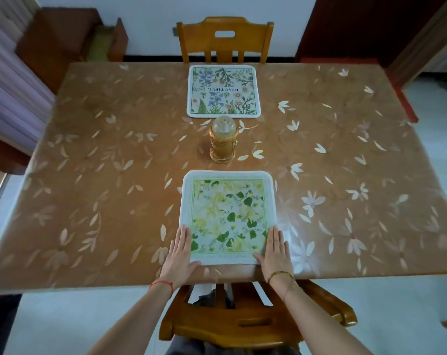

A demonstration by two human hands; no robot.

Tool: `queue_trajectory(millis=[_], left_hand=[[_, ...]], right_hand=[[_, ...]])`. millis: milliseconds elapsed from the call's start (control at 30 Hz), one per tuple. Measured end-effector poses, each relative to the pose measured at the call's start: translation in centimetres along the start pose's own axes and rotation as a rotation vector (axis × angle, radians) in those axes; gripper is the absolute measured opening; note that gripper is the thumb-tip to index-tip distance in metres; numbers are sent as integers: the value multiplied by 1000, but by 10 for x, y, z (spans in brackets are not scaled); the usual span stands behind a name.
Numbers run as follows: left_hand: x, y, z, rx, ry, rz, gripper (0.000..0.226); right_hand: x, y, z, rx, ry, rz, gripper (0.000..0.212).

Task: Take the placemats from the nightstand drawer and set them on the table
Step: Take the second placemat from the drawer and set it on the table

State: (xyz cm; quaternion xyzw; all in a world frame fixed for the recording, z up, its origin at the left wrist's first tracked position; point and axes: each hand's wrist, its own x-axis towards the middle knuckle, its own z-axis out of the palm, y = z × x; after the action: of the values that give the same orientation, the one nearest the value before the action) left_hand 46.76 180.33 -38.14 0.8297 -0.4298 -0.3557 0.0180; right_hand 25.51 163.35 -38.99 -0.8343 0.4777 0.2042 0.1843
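At the near edge of the table (89, 175), the left hand (179, 254) is laid flat and open on the left border of the green-leaf placemat (228, 217), nothing being gripped; the right hand (274, 252) is pressed likewise on the right border. The lantern (222, 140) is seen just beyond, then the blue-flower placemat (223, 90). If pushed forward unevenly, the mat could be skewed or driven into the lantern.

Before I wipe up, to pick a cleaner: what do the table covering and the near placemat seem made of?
Table covering: likely glossy clear vinyl printed with petals; it reflects glare. Near placemat: looks like matte woven cloth with a pale stitched border, though I can't be sure.
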Motion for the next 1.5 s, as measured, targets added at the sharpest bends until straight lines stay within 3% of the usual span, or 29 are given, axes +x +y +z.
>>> queue_trajectory(millis=[300,433,567,800,967,1100,1200,1333,1500], left_hand=[[-6,-9,-10,57,59,-2,80],[-21,-17,-3,163,17,84,65],[-35,-22,10,31,-46,131,62],[-36,-33,6,-19,-61,136,62],[-32,-30,-8,-172,190,-6,47],[-17,-11,-29,-371,348,-121,42],[-3,23,-51,-504,386,-85,39],[9,91,-71,-693,249,57,30],[11,182,-71,-857,36,238,27]], right_hand=[[-10,12,-5,-2,25,49,76],[-16,12,1,25,10,-48,75],[-24,-3,7,142,-78,-139,68],[-29,0,7,250,-155,-67,71],[-24,3,-11,447,-178,64,62],[-32,21,-36,679,-47,195,54],[-45,46,-60,990,92,271,37],[-72,81,-90,1402,306,297,30],[-117,131,-104,1658,591,354,37]])
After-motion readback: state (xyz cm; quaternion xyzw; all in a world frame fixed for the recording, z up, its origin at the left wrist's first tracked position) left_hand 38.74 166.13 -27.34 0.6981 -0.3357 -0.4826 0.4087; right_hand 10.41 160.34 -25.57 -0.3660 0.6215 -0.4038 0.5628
